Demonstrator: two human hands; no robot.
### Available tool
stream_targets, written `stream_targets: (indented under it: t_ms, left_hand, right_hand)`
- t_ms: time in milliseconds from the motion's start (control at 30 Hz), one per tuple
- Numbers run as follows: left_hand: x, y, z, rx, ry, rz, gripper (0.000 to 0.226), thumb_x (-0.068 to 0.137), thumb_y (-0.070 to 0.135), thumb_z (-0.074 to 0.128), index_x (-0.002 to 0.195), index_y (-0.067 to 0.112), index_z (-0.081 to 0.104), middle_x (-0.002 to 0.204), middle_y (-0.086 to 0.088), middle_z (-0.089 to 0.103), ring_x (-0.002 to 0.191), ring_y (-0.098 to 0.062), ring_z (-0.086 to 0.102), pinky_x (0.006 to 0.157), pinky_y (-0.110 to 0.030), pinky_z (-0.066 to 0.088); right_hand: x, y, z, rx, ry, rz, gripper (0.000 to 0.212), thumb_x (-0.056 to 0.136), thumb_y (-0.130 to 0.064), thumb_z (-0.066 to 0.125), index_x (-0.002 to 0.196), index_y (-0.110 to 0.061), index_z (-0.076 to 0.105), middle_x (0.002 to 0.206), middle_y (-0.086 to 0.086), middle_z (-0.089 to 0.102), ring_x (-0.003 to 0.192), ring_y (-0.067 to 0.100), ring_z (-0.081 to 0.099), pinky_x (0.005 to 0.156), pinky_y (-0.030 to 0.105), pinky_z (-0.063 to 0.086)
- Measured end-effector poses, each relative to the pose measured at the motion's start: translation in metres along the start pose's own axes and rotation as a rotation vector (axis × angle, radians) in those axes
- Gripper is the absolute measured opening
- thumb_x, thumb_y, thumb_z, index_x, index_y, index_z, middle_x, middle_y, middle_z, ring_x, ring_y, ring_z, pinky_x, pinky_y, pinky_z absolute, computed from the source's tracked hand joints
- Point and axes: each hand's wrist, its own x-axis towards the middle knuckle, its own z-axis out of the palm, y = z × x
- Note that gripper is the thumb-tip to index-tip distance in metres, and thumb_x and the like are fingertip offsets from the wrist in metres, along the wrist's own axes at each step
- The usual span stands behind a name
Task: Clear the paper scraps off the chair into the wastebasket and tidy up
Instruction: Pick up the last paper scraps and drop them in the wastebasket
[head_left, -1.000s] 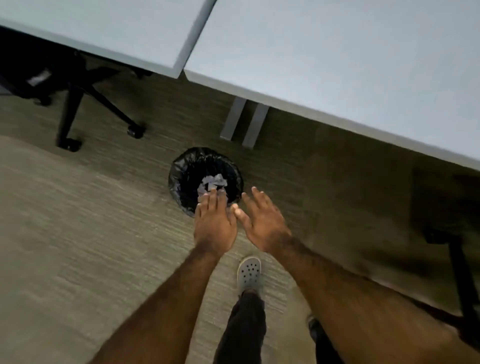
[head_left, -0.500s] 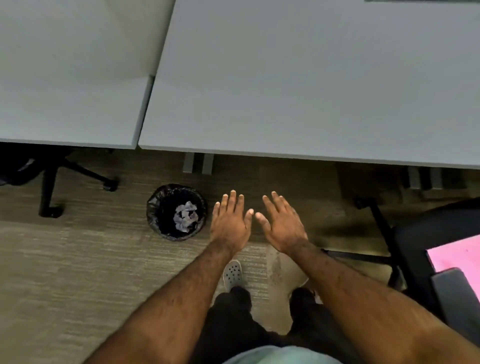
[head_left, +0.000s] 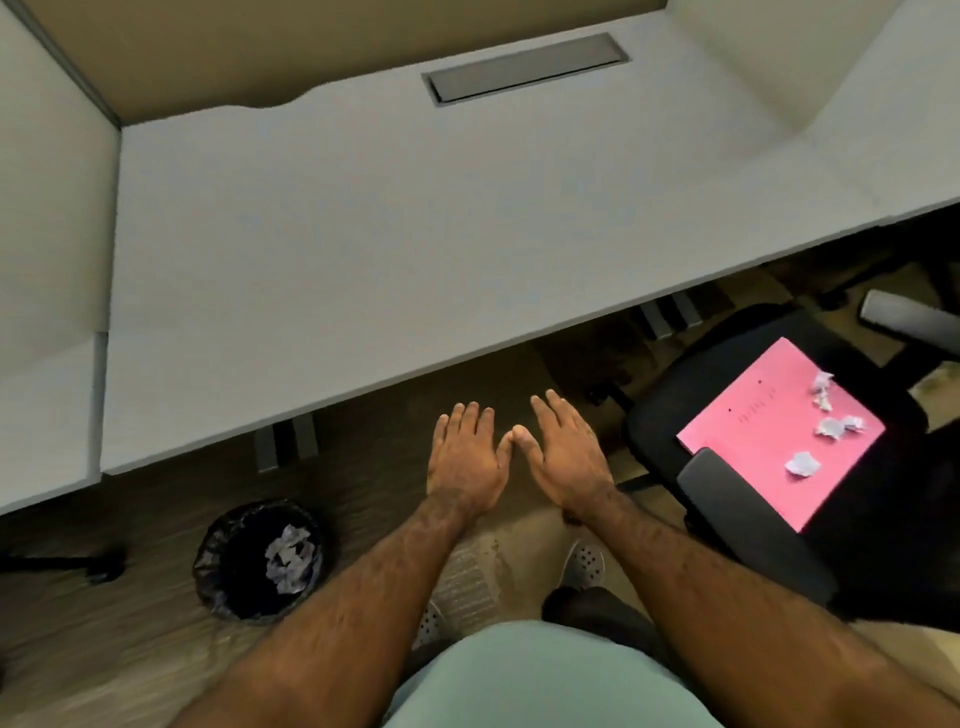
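A black office chair (head_left: 675, 415) stands at the right with a pink folder (head_left: 753, 441) on its seat. Three crumpled paper scraps lie on the folder: one far (head_left: 822, 384), one in the middle (head_left: 839, 427), one near (head_left: 802, 463). The black-lined wastebasket (head_left: 218, 556) sits on the floor at the lower left, with crumpled paper (head_left: 290, 558) inside. My left hand (head_left: 465, 462) and my right hand (head_left: 566, 457) hover flat, palms down and empty, thumbs touching, over the floor between basket and chair.
A long grey desk (head_left: 363, 234) fills the upper view, with a cable slot (head_left: 524, 67) at its back. A chair armrest (head_left: 727, 499) juts toward me. Another chair's base (head_left: 98, 564) lies at the far left. My shoes (head_left: 584, 561) stand on carpet.
My view has swung right and up, away from the wastebasket, bringing the chair with the folder and scraps into sight. Both hands stay open and empty, now closer together.
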Motion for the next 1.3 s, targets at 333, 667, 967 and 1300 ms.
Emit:
stream_targets:
  t_ms: [333, 667, 967, 1300]
  left_hand:
    - [0.07, 0.102, 0.027, 0.063, -0.06, 0.283, 0.067, 0.096, 0.059, 0.02, 0.149, 0.019, 0.026, 0.158, -0.007, 0.025, 0.147, -0.024, 0.018, 0.117, -0.041, 0.007]
    - [0.145, 0.237, 0.067, 0.072, -0.222, 0.519, 0.059, 0.098, 0.048, 0.038, 0.15, 0.021, 0.028, 0.159, -0.005, 0.024, 0.147, -0.023, 0.019, 0.12, -0.045, 0.019]
    - [0.203, 0.33, 0.136, 0.145, -0.287, 0.614, 0.061, 0.097, 0.049, 0.041, 0.149, 0.022, 0.027, 0.16, -0.004, 0.022, 0.147, -0.025, 0.02, 0.119, -0.043, 0.014]
    - [0.274, 0.404, 0.225, 0.139, -0.303, 0.713, 0.061, 0.094, 0.038, 0.051, 0.149, 0.025, 0.028, 0.16, -0.008, 0.02, 0.144, -0.03, 0.025, 0.117, -0.046, 0.023]
  right_hand:
    - [-0.002, 0.109, -0.058, 0.217, 0.251, 0.289, 0.064, 0.097, -0.059, 0.033, 0.148, -0.02, 0.036, 0.159, 0.004, 0.028, 0.146, 0.023, 0.025, 0.116, 0.043, 0.03]
    - [-0.008, 0.267, -0.082, 0.351, 0.407, 0.707, 0.065, 0.097, -0.056, 0.039, 0.149, -0.018, 0.031, 0.159, 0.007, 0.026, 0.147, 0.027, 0.023, 0.114, 0.041, 0.025]
    - [0.0, 0.365, -0.08, 0.361, 0.38, 0.893, 0.067, 0.097, -0.051, 0.045, 0.15, -0.015, 0.028, 0.162, 0.007, 0.02, 0.148, 0.028, 0.018, 0.115, 0.046, 0.026]
    - [0.026, 0.439, -0.046, 0.14, 0.204, 1.073, 0.081, 0.089, -0.056, 0.057, 0.153, -0.024, 0.019, 0.161, 0.013, 0.01, 0.135, 0.035, 0.033, 0.094, 0.047, 0.048]
